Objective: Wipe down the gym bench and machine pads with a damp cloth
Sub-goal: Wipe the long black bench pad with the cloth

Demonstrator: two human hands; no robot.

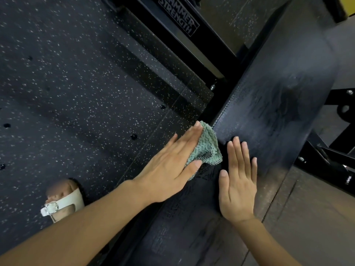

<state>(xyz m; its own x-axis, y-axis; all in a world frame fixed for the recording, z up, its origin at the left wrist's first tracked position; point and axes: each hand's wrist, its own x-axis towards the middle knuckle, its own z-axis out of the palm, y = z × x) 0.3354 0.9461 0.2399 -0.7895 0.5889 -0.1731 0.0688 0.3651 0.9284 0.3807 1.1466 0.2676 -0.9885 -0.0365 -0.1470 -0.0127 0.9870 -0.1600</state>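
A long black padded bench [272, 104] runs diagonally from the lower middle to the upper right, its top showing damp streaks. My left hand [169, 166] presses a green textured cloth [205, 148] against the bench's left side edge, fingers stretched flat over the cloth and thumb under its lower corner. My right hand [238, 181] lies flat and open on the bench top just right of the cloth, holding nothing.
Black speckled rubber floor [73, 89] fills the left. A black machine frame with a "Hammer Strength" label [179, 16] stands beyond the bench. Black metal brackets [338, 150] with bolts sit to the right. My foot in a white sandal [63, 202] is at lower left.
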